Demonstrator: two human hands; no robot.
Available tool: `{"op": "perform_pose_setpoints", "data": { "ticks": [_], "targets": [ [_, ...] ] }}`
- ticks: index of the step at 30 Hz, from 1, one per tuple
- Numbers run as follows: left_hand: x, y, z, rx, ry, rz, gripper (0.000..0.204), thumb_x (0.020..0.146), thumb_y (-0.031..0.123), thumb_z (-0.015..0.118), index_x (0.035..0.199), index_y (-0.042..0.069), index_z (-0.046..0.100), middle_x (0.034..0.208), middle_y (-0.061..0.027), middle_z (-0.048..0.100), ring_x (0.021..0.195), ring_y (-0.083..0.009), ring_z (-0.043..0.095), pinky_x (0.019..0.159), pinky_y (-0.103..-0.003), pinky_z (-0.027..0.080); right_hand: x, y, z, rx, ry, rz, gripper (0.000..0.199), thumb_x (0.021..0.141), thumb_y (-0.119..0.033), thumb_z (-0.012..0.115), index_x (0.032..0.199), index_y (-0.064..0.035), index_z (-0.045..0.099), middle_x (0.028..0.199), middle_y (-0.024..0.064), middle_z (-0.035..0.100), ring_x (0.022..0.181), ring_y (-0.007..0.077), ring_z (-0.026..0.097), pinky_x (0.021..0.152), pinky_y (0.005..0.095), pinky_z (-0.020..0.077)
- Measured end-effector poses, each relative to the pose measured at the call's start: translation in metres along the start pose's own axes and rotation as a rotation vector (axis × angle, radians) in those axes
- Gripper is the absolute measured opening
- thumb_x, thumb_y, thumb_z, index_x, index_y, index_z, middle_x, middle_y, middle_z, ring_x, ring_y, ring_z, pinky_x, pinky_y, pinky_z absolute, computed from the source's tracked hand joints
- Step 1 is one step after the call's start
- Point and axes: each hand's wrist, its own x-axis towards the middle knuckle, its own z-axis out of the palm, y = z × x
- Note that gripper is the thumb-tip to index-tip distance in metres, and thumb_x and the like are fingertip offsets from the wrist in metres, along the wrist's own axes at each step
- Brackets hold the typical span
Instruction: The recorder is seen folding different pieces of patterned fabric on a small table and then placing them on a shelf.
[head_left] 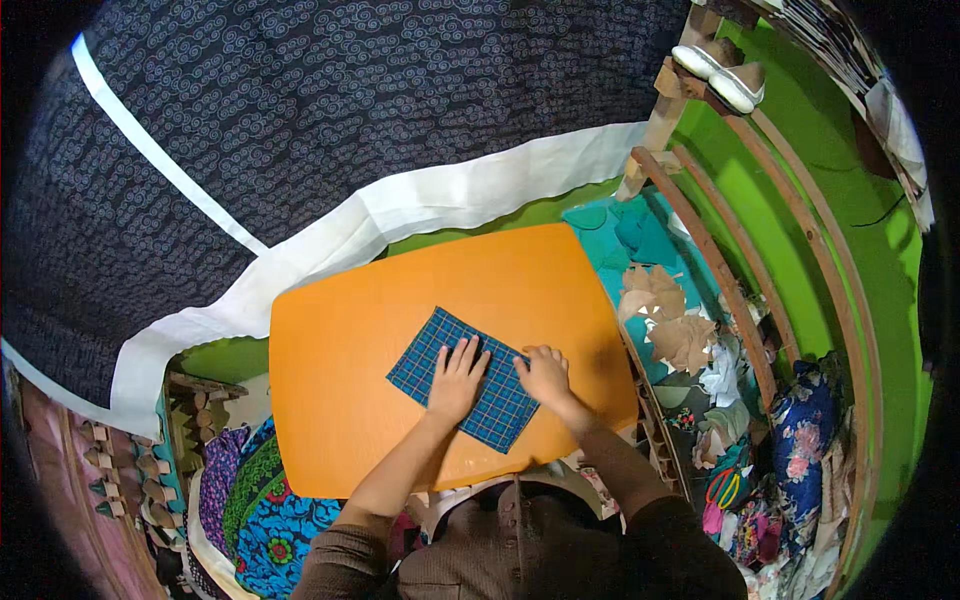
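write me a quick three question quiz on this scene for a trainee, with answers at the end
1. Which pattern is on the cloth under the left hand?
a) floral
b) checked
c) polka dots
2. True or false: the left hand is crossed over the right hand.
3. Fill in: the cloth lies on an ____ tabletop.

Key: 1. b; 2. false, the hands are side by side; 3. orange

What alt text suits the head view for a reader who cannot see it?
A person's left hand lies on blue checked cloth on an orange table, the right hand at the cloth's edge. Dark patterned fabric hangs behind, scraps at right.
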Motion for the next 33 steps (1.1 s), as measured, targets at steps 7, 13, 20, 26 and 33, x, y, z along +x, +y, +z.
{"op": "perform_pose_setpoints", "data": {
  "ticks": [7, 13, 20, 26, 33],
  "targets": [
    [-0.029, 0.074, 0.003, -0.228, -0.125, -0.099, 0.071, 0.08, 0.044, 0.053, 0.132, 0.0, 0.035, 0.14, -0.0189, 0.029, 0.13, -0.0292, 0.027, 0.103, -0.051, 0.019, 0.018, 0.024, -0.023, 0.249, -0.291, -0.072, 0.03, 0.084, -0.025, 0.057, 0.096, 0.0014, 0.057, 0.092, 0.0178, 0.063, 0.084, 0.0319, 0.061, 0.072, 0.0374, 0.0473],
    [-0.039, 0.074, 0.004, -0.176, -0.091, -0.019, 0.056, 0.085, 0.027, 0.048, 0.13, -0.004, 0.035, 0.139, -0.0199, 0.03, 0.129, -0.0299, 0.028, 0.104, -0.049, 0.02, 0.006, 0.037, -0.02, 0.47, -0.213, -0.103, 0.024, 0.086, -0.018, 0.057, 0.097, 0.0031, 0.054, 0.085, 0.0131, 0.062, 0.077, 0.0187, 0.061, 0.068, 0.0312, 0.0475],
    [-0.056, 0.076, -0.003, -0.242, -0.126, 0.072, 0.058, 0.087, 0.04, 0.046, 0.133, 0.005, 0.036, 0.141, -0.0155, 0.028, 0.13, -0.0266, 0.028, 0.104, -0.049, 0.019, -0.016, 0.07, -0.012, 0.678, -0.374, -0.026, 0.024, 0.086, -0.013, 0.056, 0.099, 0.0065, 0.052, 0.086, 0.0135, 0.061, 0.081, 0.0168, 0.06, 0.07, 0.0298, 0.0478],
    [-0.06, 0.077, 0.015, -0.195, -0.133, 0.06, 0.059, 0.086, 0.04, 0.046, 0.134, 0.008, 0.035, 0.142, -0.0127, 0.027, 0.13, -0.0253, 0.027, 0.104, -0.05, 0.019, -0.011, 0.073, 0.013, 0.604, -0.209, 0.033, 0.036, 0.082, -0.022, 0.059, 0.107, 0.0035, 0.056, 0.103, 0.0214, 0.061, 0.093, 0.0292, 0.061, 0.081, 0.0354, 0.0463],
    [-0.074, 0.062, 0.01, -0.153, -0.201, 0.155, 0.06, 0.084, 0.039, 0.047, 0.135, 0.01, 0.033, 0.143, -0.0125, 0.025, 0.13, -0.0259, 0.027, 0.104, -0.051, 0.02, -0.014, 0.04, 0.011, 0.63, -0.493, 0.018, 0.039, 0.079, -0.013, 0.061, 0.113, 0.0051, 0.052, 0.105, 0.0162, 0.06, 0.094, 0.0233, 0.058, 0.083, 0.0324, 0.0444]
  ]
}}
